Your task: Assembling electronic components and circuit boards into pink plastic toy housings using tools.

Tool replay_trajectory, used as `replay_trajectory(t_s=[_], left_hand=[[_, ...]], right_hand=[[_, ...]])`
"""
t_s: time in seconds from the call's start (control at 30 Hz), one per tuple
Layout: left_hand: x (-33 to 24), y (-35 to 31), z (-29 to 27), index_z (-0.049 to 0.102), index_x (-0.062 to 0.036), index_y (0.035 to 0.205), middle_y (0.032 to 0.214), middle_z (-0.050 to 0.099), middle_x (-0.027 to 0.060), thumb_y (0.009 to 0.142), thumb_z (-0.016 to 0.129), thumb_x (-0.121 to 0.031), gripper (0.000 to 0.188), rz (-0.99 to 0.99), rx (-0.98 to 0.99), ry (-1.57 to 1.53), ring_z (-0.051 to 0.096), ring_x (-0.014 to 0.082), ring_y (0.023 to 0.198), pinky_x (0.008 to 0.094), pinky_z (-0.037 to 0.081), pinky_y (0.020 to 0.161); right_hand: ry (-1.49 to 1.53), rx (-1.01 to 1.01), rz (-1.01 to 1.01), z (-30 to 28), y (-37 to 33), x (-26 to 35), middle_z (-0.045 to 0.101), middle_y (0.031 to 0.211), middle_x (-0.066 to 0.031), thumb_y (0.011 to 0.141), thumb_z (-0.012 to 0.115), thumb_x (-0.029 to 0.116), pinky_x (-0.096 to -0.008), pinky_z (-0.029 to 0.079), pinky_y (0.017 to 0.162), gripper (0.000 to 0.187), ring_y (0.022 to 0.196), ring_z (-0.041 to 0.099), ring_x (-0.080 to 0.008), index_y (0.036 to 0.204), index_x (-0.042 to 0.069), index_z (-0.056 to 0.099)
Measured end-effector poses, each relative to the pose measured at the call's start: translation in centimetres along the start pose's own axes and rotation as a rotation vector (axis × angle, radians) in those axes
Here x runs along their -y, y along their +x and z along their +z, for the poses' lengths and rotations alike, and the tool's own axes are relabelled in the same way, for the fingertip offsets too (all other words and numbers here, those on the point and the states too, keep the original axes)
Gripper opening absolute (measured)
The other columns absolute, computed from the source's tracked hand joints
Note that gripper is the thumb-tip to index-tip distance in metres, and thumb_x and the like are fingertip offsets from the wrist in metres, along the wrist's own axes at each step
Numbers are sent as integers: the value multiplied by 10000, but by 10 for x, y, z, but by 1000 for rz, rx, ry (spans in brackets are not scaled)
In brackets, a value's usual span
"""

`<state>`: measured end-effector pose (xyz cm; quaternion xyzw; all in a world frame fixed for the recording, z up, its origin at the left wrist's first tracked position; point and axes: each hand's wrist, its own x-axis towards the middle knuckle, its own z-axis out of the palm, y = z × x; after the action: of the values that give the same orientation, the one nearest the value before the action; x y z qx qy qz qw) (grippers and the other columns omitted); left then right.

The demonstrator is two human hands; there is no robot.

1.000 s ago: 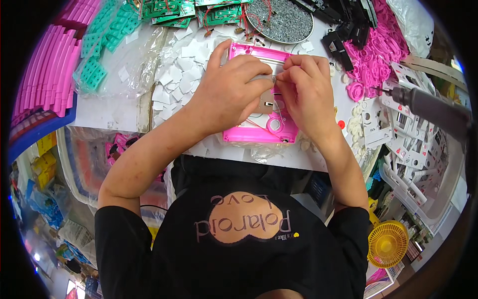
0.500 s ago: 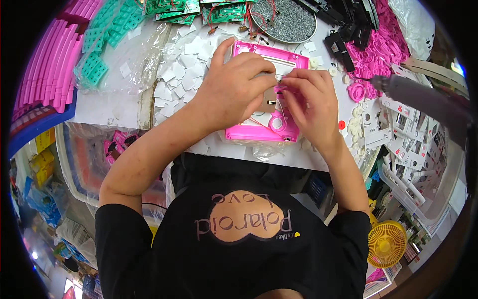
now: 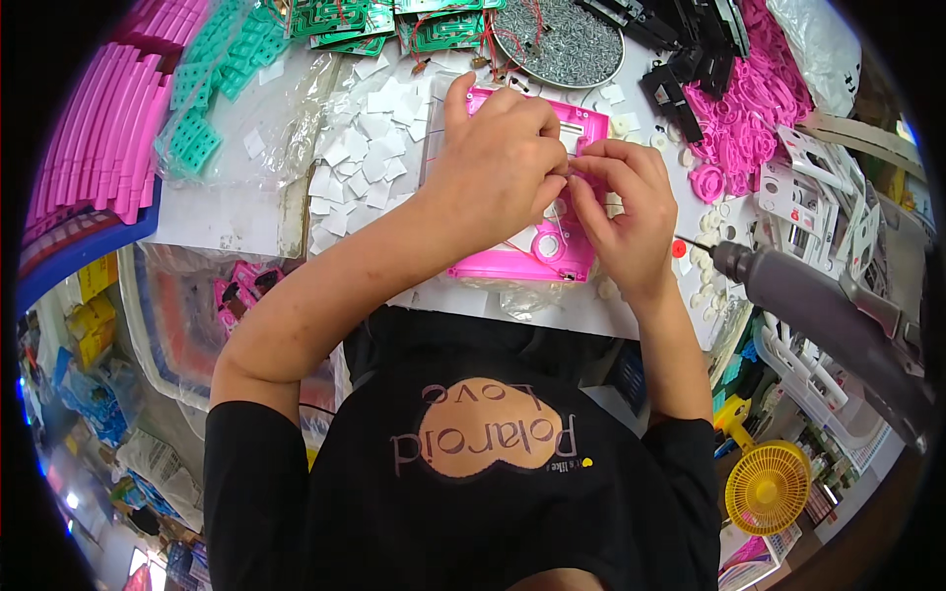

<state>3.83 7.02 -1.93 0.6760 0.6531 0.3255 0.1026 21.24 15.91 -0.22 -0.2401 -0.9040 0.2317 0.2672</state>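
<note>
A pink plastic casing (image 3: 493,264) lies open on the white worktable, with a round pink ring (image 3: 548,245) near its lower right corner. My left hand (image 3: 501,163) reaches across the casing and hides most of its middle. Its thumb and index finger are pinched together over the right part. Against those fingertips, my right hand (image 3: 631,212) is also closed in a pinch at the casing's right side. Whatever the fingertips hold is too small and covered to name. Thin wires show inside the casing just below the hands.
An electric screwdriver (image 3: 808,286) hangs at the right, its bit close to my right hand. Behind the casing are a dish of screws (image 3: 562,44) and green circuit boards (image 3: 439,32). White squares (image 3: 370,148) lie left, pink loops (image 3: 749,118) right.
My left hand has shifted slightly right, covering the brown part in the casing that showed before. Both hands' fingertips now meet a little lower. The screwdriver has swung down and nearer.
</note>
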Motion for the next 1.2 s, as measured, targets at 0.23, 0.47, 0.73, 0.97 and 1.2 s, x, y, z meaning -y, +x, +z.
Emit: replay_trajectory(t_s=[0.23, 0.47, 0.73, 0.97, 1.2], left_hand=[[1, -4, 0, 702, -130, 829, 1074, 613, -9, 811, 759, -190, 84, -14, -59, -8, 567, 230, 1134, 660, 220, 1109], [2, -7, -4, 687, -140, 824, 1107, 618, -9, 821, 751, -186, 79, -52, -63, -1, 559, 246, 1168, 659, 190, 1123], [1, -21, -15, 708, -152, 918, 1111, 625, -9, 800, 735, -142, 122, -76, -165, -10, 575, 239, 1122, 644, 203, 1112], [0, -27, -17, 703, -155, 911, 1088, 625, -17, 788, 731, -123, 130, -94, -153, -21, 585, 217, 1083, 643, 217, 1105], [0, -24, -15, 702, -161, 887, 1058, 629, -23, 792, 732, -124, 106, -73, -173, -21, 592, 210, 1066, 647, 224, 1100]], right_hand=[[-60, -10, -62, 3, 6, 1, 697, 994, -83, 753, 786, 24, -376, 525, 803, 172, 940, 618, -292, 918, 30, 736], [-157, -8, -138, 8, 14, 4, 703, 982, -50, 722, 789, 27, -369, 540, 780, 170, 937, 614, -286, 883, 46, 739], [-147, 162, -111, 3, 36, 2, 687, 957, -60, 679, 764, 27, -378, 526, 807, 127, 960, 579, -303, 804, 44, 742], [-197, 209, -98, 2, 37, 7, 674, 916, -51, 659, 743, 24, -370, 524, 795, 123, 936, 579, -300, 781, 43, 739], [-288, 265, -141, 5, 38, 11, 678, 917, -31, 661, 758, 56, -409, 506, 813, 102, 953, 587, -277, 763, 55, 745]])
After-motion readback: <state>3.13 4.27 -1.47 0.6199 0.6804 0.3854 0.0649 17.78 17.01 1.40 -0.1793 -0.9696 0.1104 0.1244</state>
